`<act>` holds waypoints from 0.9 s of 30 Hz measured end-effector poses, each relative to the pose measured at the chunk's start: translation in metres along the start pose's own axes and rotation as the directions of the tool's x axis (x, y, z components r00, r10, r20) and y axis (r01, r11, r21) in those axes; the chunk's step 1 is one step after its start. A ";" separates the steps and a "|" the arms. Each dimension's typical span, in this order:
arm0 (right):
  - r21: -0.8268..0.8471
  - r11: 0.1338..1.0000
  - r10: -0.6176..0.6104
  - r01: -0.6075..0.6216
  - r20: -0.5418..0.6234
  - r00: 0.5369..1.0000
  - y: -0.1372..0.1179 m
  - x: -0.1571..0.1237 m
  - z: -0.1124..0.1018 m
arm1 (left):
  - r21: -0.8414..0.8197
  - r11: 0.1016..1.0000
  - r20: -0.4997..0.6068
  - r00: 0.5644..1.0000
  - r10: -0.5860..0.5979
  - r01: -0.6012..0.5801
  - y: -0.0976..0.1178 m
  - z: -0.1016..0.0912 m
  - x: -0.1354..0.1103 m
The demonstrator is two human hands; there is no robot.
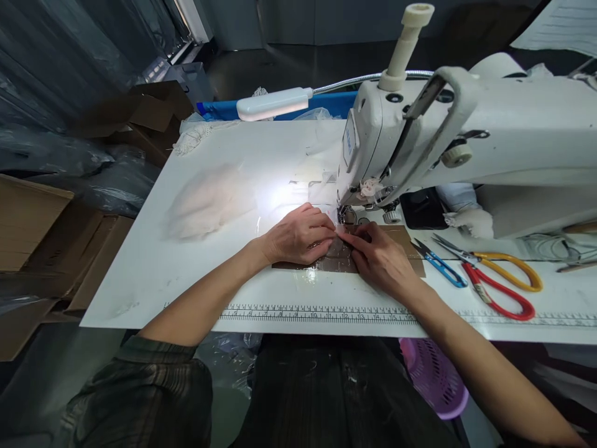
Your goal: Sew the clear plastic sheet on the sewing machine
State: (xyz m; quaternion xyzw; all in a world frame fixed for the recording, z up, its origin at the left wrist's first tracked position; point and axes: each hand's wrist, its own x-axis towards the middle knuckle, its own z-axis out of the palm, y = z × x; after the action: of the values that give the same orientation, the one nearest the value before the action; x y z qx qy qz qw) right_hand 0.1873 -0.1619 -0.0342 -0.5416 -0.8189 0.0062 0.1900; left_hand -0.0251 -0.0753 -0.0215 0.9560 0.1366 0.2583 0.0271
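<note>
My left hand (303,235) and my right hand (380,254) meet just in front of the presser foot (344,214) of a white sewing machine (373,137). Fingers of both hands are pinched together at a small piece of thin pale fabric (339,230), mostly hidden by the fingertips. Beneath the hands a brown strip (401,239) with a shiny, clear covering lies on the table. To the right of my right hand are blue thread snips (441,264) and scissors (501,289) with one red and one yellow handle.
A lit lamp (275,104) shines on the white table (186,289). A blurred pale pink heap (209,202) lies left. A ruler tape (308,314) runs along the front edge. Cardboard boxes (46,236) stand at left; a purple basket (436,379) is below the table.
</note>
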 end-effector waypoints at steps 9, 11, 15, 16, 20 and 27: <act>0.039 0.999 0.025 -0.026 0.007 1.000 0.001 -0.001 0.002 | 0.024 0.996 0.142 0.986 0.083 -0.087 0.001 0.002 -0.002; 0.038 0.999 0.030 -0.030 0.008 1.000 0.000 -0.001 0.002 | 0.034 0.995 0.151 0.985 0.086 -0.092 0.002 0.000 -0.002; 0.038 0.999 0.030 -0.031 0.011 0.999 0.000 0.000 0.001 | 0.054 0.996 0.186 0.981 0.061 -0.072 0.004 -0.002 0.000; 0.033 0.999 0.029 -0.029 0.012 1.000 0.000 0.000 0.001 | 0.058 0.996 0.197 0.979 0.053 -0.065 0.005 -0.002 0.001; 0.008 1.000 0.020 -0.020 0.021 1.000 0.000 0.000 0.001 | 0.068 0.996 0.229 0.973 0.032 -0.049 0.007 -0.006 0.003; -0.021 1.000 -0.003 0.004 0.051 0.999 0.001 0.001 0.000 | 0.063 0.997 0.273 0.962 0.030 -0.049 0.009 -0.013 0.005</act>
State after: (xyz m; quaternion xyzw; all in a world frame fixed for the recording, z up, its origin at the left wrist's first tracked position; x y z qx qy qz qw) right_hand 0.1877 -0.1613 -0.0339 -0.5417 -0.8245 0.0109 0.1635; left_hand -0.0249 -0.0829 -0.0070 0.9852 0.1215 0.1205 0.0071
